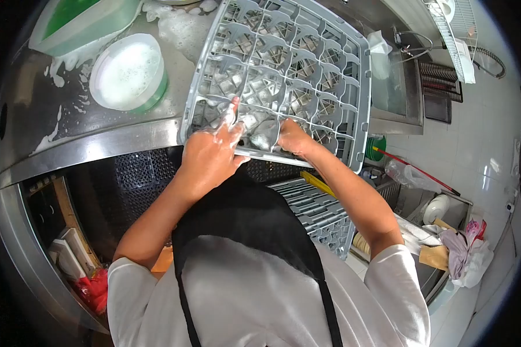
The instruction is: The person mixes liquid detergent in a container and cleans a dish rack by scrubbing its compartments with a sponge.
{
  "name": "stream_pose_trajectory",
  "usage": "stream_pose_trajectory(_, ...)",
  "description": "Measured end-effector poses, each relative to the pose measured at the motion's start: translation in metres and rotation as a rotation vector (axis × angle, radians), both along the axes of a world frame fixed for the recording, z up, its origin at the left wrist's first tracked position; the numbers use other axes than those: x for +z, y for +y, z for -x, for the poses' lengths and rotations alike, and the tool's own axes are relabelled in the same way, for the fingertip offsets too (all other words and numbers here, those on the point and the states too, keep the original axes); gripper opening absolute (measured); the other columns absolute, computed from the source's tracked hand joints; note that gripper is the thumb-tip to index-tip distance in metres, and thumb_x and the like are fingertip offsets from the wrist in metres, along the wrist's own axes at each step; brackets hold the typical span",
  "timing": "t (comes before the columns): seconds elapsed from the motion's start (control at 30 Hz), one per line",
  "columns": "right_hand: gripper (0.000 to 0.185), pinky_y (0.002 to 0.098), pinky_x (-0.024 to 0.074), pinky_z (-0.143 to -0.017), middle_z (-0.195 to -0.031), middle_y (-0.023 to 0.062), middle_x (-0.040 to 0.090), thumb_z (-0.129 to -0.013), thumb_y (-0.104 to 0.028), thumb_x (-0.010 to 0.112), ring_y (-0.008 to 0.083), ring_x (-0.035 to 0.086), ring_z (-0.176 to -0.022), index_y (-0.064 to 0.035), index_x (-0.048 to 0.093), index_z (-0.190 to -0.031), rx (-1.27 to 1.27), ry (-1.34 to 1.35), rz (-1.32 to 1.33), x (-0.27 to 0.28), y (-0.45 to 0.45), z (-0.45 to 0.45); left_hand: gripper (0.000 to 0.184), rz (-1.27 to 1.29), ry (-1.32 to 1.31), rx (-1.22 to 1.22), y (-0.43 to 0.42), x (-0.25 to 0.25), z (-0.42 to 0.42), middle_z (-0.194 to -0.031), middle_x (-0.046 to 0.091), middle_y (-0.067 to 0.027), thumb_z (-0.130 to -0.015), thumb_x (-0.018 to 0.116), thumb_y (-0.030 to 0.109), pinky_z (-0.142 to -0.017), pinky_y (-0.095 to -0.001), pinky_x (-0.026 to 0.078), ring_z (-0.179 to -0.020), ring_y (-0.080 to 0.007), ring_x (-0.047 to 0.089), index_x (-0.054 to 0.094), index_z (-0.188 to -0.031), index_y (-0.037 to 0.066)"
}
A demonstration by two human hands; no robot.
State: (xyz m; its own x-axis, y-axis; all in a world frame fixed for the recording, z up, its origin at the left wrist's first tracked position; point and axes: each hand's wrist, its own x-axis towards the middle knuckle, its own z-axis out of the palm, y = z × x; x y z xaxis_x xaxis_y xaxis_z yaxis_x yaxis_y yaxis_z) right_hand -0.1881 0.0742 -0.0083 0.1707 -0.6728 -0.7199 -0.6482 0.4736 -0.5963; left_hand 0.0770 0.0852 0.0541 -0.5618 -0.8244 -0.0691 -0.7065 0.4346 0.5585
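A grey plastic dishwasher glass rack (362, 110) with a grid of compartments rests tilted on the metal counter's edge in front of me. My left hand (211, 151) lies over its near side, wet with foam, fingers stretched into the compartments and thumb apart. Closed fingers of my right hand (294, 139) reach into the near row to the right. Beside them, a pale, foamy wad (264, 136) sits in the rack; its kind is unclear. What the right fingers grip is hidden by the hand and the dividers.
A round tub of suds (127, 72) and a green-liquid container (78, 23) stand on the counter (182, 69) at left. More racks (312, 202) are stacked below, right of my apron. A sink (396, 92) and a spray hose (489, 58) are at right.
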Motion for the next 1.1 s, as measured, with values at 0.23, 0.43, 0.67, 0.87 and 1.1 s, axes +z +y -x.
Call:
stream_pose_trajectory(0.23,0.025,0.0478,0.0551,-0.080,-0.096,0.0275,0.071,-0.074,-0.009,0.061,0.0418,0.070,-0.093,0.0051,0.072,-0.092,0.926,0.494,-0.038,0.044,-0.025,-0.012,0.056,0.063,-0.004,-0.028,-0.004,-0.003,0.000,-0.157,0.040,-0.0144,-0.073,0.084,0.032,-0.059,-0.0379,0.055,-0.066,-0.0285,0.070,0.066,-0.119,0.006)
stream_pose_trajectory(0.43,0.032,0.0468,0.0518,-0.081,-0.092,0.0264,0.070,-0.085,-0.022,0.058,0.0437,0.066,-0.087,0.0058,0.070,-0.094,0.341,-0.076,0.078,0.019,-0.007,0.011,0.060,-0.016,0.003,0.000,-0.007,-0.001,0.002,-0.157,0.041,-0.0118,-0.068,0.087,0.025,-0.064,-0.0393,0.056,-0.074,-0.0291,0.070,0.064,-0.121,0.007)
stream_pose_trajectory(0.67,0.035,0.0513,0.0472,-0.097,-0.110,0.0295,0.066,-0.084,-0.013,0.056,0.0461,0.061,-0.108,0.0056,0.064,-0.112,0.608,0.182,0.084,0.071,0.000,0.010,0.065,-0.083,-0.020,-0.006,-0.015,-0.003,0.006,-0.157,0.040,-0.0100,-0.064,0.086,0.019,-0.070,-0.0393,0.056,-0.081,-0.0304,0.070,0.063,-0.124,0.007)
stream_pose_trajectory(0.87,0.048,0.0523,0.0483,-0.094,-0.104,0.0319,0.067,-0.083,-0.014,0.059,0.0498,0.062,-0.104,0.0068,0.057,-0.126,-0.022,-0.256,0.060,0.011,0.023,0.010,0.066,-0.100,0.037,0.005,-0.020,-0.004,0.011,-0.157,0.041,-0.0098,-0.061,0.085,0.014,-0.071,-0.0386,0.057,-0.079,-0.0288,0.070,0.063,-0.122,0.005)
stream_pose_trajectory(1.1,0.070,0.0493,0.0480,-0.095,-0.115,0.0339,0.063,-0.080,-0.008,0.056,0.0472,0.062,-0.108,0.0057,0.037,-0.146,0.310,0.202,-0.088,0.096,-0.006,-0.002,0.063,-0.094,0.069,-0.010,-0.024,-0.008,0.006,-0.157,0.041,-0.0111,-0.061,0.085,0.013,-0.071,-0.0376,0.057,-0.077,-0.0266,0.070,0.064,-0.120,0.005)
